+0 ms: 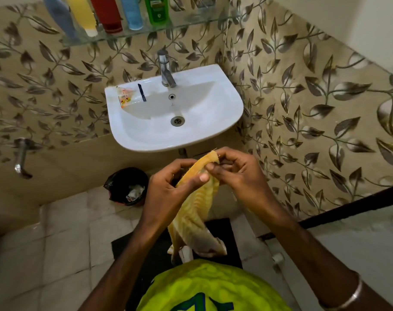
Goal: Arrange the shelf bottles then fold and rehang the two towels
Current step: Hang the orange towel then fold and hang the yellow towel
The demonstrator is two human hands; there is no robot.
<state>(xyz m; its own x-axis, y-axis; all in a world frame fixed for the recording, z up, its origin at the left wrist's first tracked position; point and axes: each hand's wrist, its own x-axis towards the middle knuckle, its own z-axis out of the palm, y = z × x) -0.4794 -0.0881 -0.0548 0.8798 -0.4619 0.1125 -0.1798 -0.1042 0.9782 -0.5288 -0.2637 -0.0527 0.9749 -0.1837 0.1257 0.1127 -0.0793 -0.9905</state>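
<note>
A yellow patterned towel (195, 212) hangs in front of me below the sink. My left hand (168, 187) pinches its upper edge from the left and my right hand (236, 173) pinches the top corner from the right; the two hands almost touch. The towel's lower end droops over a dark mat. On the glass shelf (191, 23) at the top stand several bottles in a row: a blue one (58, 16), a yellow one (83, 14), a red one (108, 12), a light blue one (131, 12) and a green one (156, 9). A second towel is not in view.
A white sink (213, 133) with a steel tap (165, 68) is fixed to the leaf-patterned wall; a small packet (126, 96) and a dark razor (141, 92) lie on its left rim. A black bin (128, 186) stands on the tiled floor. A wall tap (21, 157) juts out at left.
</note>
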